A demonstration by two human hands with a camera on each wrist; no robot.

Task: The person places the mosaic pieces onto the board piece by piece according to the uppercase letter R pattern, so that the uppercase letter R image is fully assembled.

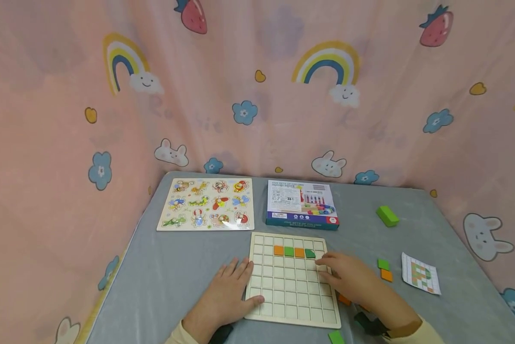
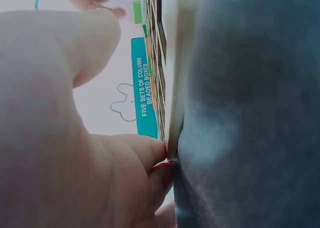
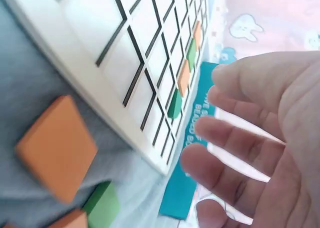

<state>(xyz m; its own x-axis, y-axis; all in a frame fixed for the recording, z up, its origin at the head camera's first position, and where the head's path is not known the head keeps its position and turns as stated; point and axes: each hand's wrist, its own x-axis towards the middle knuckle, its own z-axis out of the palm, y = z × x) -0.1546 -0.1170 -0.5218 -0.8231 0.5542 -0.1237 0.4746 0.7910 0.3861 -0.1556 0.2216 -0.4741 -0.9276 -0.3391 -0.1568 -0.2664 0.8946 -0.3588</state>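
A pale wooden grid board point(image 1: 289, 313) lies flat before me. Near its top, a row of tiles sits in the cells: an orange tile point(image 1: 279, 250), a light green tile point(image 1: 289, 251), another orange tile point(image 1: 299, 252) and a dark green piece with a rounded corner point(image 1: 310, 253). My left hand point(image 1: 224, 296) rests along the board's left edge, its fingers touching the side and its thumb over the surface. Over the upper right edge hovers my right hand point(image 1: 347, 277); in the right wrist view its fingers point(image 3: 230, 133) are spread, relaxed, with nothing between them.
Right of the board lie loose orange and green tiles point(image 1: 383, 263), a pattern card point(image 1: 421, 273) and a green block point(image 1: 388, 216). Behind it are a boxed bead set point(image 1: 302, 205) and an insect picture board point(image 1: 205, 204). A green tile point(image 1: 336, 337) lies at the near side.
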